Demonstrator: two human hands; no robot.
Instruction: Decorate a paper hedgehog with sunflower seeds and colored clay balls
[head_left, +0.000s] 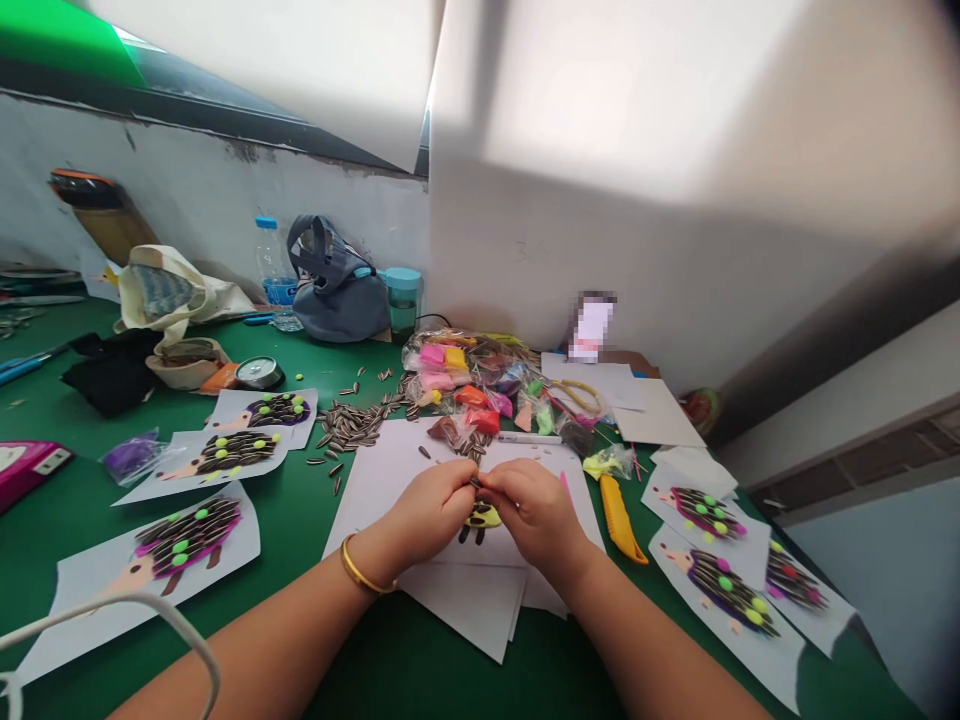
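Note:
My left hand (435,505) and my right hand (529,505) meet above a sheet of white paper (375,490), fingertips pinched together. Between them shows a small dark piece that looks like a sunflower seed (474,482). Just below the fingers lies a yellow clay shape (484,517) with dark seeds on it, partly hidden by my hands. Loose sunflower seeds (349,428) are heaped left of the paper, and more lie on its far part. A white pen (529,438) rests across the paper's far edge.
Bags of coloured clay (457,375) lie behind the paper, yellow-handled scissors (581,392) beside them. A yellow cutter (621,520) is at the right. Finished hedgehog pictures (184,540) flank both sides. A bag (337,285) and cup (403,300) stand behind; a white cable (150,605) crosses front left.

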